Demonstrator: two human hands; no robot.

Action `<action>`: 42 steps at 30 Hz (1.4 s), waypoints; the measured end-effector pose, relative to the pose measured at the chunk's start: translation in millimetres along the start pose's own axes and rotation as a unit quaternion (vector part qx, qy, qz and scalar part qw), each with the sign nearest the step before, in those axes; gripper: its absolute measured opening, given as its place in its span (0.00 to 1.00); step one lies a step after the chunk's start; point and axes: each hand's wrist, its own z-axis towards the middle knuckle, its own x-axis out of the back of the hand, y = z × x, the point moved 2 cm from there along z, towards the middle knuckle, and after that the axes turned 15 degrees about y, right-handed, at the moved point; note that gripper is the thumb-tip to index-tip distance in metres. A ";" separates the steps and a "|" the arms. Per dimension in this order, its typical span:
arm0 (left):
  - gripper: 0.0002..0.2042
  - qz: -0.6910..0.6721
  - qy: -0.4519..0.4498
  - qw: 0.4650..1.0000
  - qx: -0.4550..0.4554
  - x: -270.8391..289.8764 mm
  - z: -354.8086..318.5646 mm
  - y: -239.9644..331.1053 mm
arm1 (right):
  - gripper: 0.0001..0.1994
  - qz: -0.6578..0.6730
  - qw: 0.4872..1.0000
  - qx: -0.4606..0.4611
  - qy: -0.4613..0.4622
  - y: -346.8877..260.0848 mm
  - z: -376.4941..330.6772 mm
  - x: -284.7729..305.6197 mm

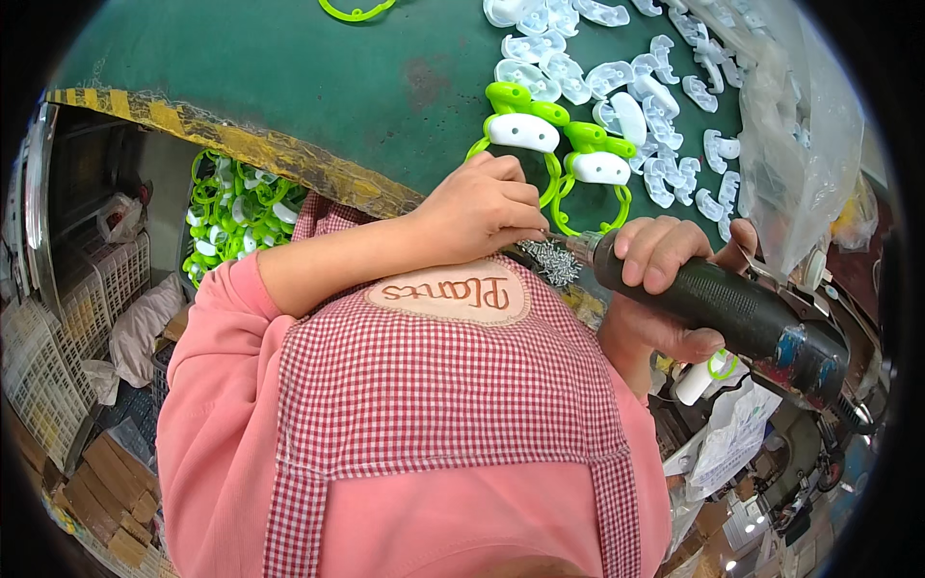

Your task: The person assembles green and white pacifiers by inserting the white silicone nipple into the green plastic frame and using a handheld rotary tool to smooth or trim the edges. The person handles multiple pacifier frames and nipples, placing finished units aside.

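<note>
My right hand (pixel 665 279) is wrapped round a black electric screwdriver (pixel 737 313), its tip pointing left. My left hand (pixel 491 207) is closed in a pinch at that tip; what its fingertips hold, if anything, is too small to make out. Just below the tip lies a pile of small silvery screws (pixel 553 262). Beyond my left hand, on the green tabletop (pixel 289 87), two bright green rings stand side by side. One carries a white curved piece (pixel 522 132) with two dark holes; the other has a similar white piece (pixel 599 168).
Many loose pale plastic pieces (pixel 660 120) spread over the table's far right, beside a clear plastic bag (pixel 805 144). Another green ring (pixel 356 13) lies at the far edge. Left of the striped table edge (pixel 260 149), green-and-white parts (pixel 241 207) are heaped below. White crates (pixel 92 299) stand further left.
</note>
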 end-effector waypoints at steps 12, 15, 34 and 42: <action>0.07 -0.054 -0.018 0.998 0.003 16.8 5.2 -9.1 | 0.50 0.070 0.997 -0.006 -0.014 8.1 12.0 -11.8; 0.06 -0.022 0.004 1.000 -0.014 20.2 8.0 -6.6 | 0.49 0.057 0.998 -0.015 -0.017 12.6 14.9 -14.7; 0.10 0.132 0.132 0.978 -0.097 36.5 13.3 -24.2 | 0.49 0.021 1.000 -0.015 -0.012 30.6 42.4 -36.0; 0.18 0.146 0.171 0.974 -0.020 51.1 27.8 -27.2 | 0.47 -0.049 0.987 0.034 -0.147 42.1 64.2 -43.1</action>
